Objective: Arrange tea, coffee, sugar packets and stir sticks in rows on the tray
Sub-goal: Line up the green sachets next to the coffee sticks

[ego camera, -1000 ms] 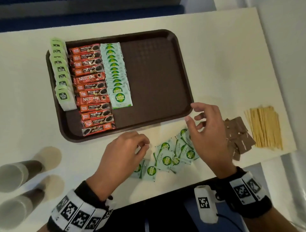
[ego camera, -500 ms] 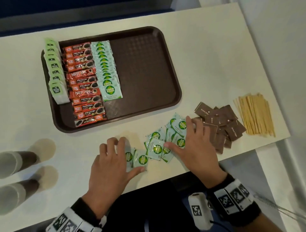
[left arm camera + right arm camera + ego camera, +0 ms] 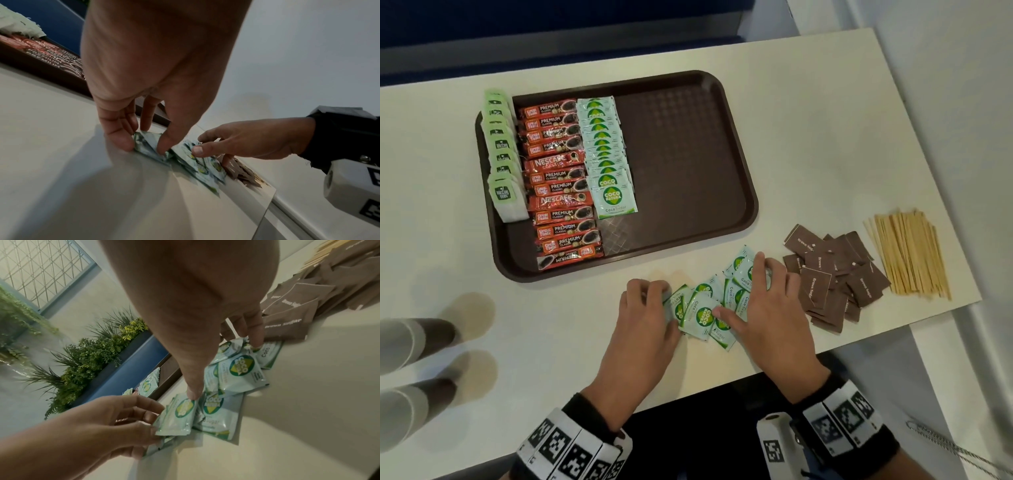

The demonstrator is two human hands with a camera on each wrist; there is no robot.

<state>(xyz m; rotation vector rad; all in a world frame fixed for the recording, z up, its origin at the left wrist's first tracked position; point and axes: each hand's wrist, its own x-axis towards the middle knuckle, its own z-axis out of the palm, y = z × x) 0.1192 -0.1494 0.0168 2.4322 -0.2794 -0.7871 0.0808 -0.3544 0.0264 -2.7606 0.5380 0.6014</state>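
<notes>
A brown tray (image 3: 688,154) holds three rows: green tea bags (image 3: 501,154), red coffee sticks (image 3: 561,181) and white-green coco sugar packets (image 3: 607,154). Its right half is bare. More loose coco sugar packets (image 3: 703,313) lie bunched on the table in front of the tray. My left hand (image 3: 664,301) pinches a few of them at the pile's left end (image 3: 146,146), one packet (image 3: 174,418) tilted up. My right hand (image 3: 743,287) lies spread over the pile's right side, thumb and fingertips pressing packets (image 3: 240,369) down.
Brown sugar packets (image 3: 832,274) lie heaped right of my right hand, with a bundle of wooden stir sticks (image 3: 911,253) beyond them near the table's right edge. Two paper cups (image 3: 410,339) lie at the near left. The table's front edge is just below my wrists.
Both hands have come down from near the tray's front rim onto the loose coco sugar packets and drawn together, gathering the scattered packets into a tighter pile.
</notes>
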